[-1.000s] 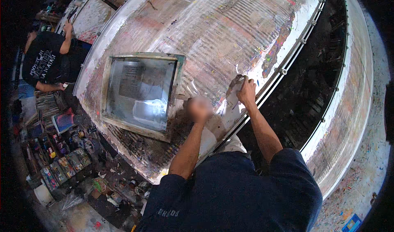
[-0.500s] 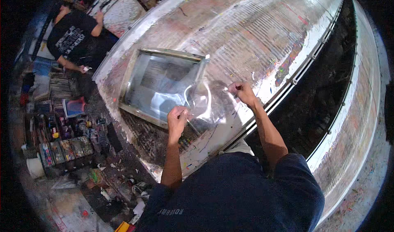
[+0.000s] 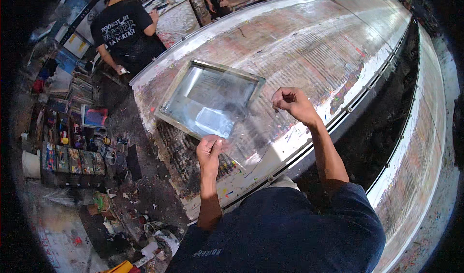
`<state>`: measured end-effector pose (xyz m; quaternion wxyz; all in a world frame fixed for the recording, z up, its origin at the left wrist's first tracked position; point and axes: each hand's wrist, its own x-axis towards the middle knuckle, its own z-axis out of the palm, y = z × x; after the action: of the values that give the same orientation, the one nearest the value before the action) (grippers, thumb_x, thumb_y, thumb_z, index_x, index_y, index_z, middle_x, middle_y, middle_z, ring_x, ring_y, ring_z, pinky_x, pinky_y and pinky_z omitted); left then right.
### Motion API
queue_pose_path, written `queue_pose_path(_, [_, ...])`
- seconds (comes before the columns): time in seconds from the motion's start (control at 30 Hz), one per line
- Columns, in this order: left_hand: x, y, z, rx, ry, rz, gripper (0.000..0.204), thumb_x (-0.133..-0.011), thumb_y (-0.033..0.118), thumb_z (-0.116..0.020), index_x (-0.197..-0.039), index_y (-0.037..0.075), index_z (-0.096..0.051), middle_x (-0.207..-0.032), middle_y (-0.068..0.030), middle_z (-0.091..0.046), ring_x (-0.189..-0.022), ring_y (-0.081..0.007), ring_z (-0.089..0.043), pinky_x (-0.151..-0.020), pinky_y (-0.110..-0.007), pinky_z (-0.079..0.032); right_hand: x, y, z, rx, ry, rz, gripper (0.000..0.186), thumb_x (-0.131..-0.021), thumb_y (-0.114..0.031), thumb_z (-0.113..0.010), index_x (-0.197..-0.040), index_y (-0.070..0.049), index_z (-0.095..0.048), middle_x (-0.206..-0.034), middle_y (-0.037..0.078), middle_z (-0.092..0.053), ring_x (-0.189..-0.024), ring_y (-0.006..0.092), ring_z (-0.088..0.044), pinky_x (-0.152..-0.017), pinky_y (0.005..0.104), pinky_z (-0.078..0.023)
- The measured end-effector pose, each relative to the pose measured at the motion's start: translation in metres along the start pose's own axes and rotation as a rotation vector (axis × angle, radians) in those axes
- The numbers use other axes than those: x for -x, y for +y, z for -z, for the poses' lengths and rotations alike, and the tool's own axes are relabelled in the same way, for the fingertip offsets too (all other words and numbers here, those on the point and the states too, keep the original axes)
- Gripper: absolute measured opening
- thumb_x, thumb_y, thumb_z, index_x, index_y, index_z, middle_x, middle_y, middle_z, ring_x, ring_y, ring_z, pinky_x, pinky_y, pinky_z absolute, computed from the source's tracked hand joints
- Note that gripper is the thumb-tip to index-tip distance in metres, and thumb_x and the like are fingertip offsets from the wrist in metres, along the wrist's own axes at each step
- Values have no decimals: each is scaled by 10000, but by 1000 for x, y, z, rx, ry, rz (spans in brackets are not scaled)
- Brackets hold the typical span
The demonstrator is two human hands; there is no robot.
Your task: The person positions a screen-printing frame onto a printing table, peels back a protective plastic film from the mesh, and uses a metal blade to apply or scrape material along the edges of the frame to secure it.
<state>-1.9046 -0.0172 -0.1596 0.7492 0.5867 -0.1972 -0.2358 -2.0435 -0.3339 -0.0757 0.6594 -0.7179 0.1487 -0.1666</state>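
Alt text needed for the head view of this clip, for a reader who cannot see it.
A person's left hand and right hand hold a clear plastic sheet above a framed printing screen lying on a long paint-stained table. Another person in a black shirt works beyond the table's far-left end.

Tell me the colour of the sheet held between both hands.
Clear, see-through film; head view.

A very long table [image 3: 309, 36] runs across the room, all smeared with old paint. A second long table [image 3: 425, 142] sits beside it, with a dark gap [image 3: 382, 123] between. The floor [image 3: 63, 234] is messy with scraps and paint jars [image 3: 67, 159]. Another person [image 3: 123, 31] in a black shirt stands farther off.
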Motion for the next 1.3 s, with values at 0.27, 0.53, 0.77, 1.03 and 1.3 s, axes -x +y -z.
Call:
queue_pose_path(0.27, [31, 18, 26, 14, 55, -113, 177, -1023, 110, -712, -1112, -14, -623, -970, -143, -748, -849, -257, -763, -768, -402, -653, 14, -41, -51, 248, 61, 40, 248, -1024, -176, -679, -891, 32, -701, -731, 46, -682, -686, 120, -647, -667, 318, -519])
queue_pose_path(0.53, [28, 77, 69, -224, 66, -318, 460, -943, 6, -733, -1354, 14, -527, -1159, -123, -721, -1053, -219, -718, -924, -331, -612, 19, -96, -74, 589, 15, 276, 178, -983, -163, -698, -930, 6, -710, -755, 148, -695, -664, 293, -660, -673, 394, -522])
queue_pose_path(0.77, [1, 196, 0, -1184, -259, -850, 476, -976, 244, -716, -1347, 12, -528, -1250, -274, -625, -1204, -432, -617, -955, -530, -521, 0, -137, -115, 1058, -328, 679, 121, -896, -184, -728, -953, -85, -769, -852, 186, -740, -823, 416, -712, -723, 505, -549])
queue_pose_path(1.03, [0, 194, -48, -1328, -348, -402, 271, -1006, 223, -635, -1112, -23, -598, -893, -288, -699, -906, -516, -676, -801, -599, -520, 1, -146, -118, 1228, -323, 554, 149, -933, -217, -709, -1014, -116, -784, -945, 161, -767, -851, 411, -719, -724, 515, -561])
queue_pose_path(1.3, [-35, 198, -20, -1085, -296, -461, 118, -943, 48, -624, -1010, 23, -718, -889, -261, -729, -883, -482, -719, -785, -543, -576, 11, -98, -113, 905, 488, 896, 482, -867, -131, -827, -1315, -72, -660, -1326, 131, -652, -1294, 365, -576, -1204, 494, -328])
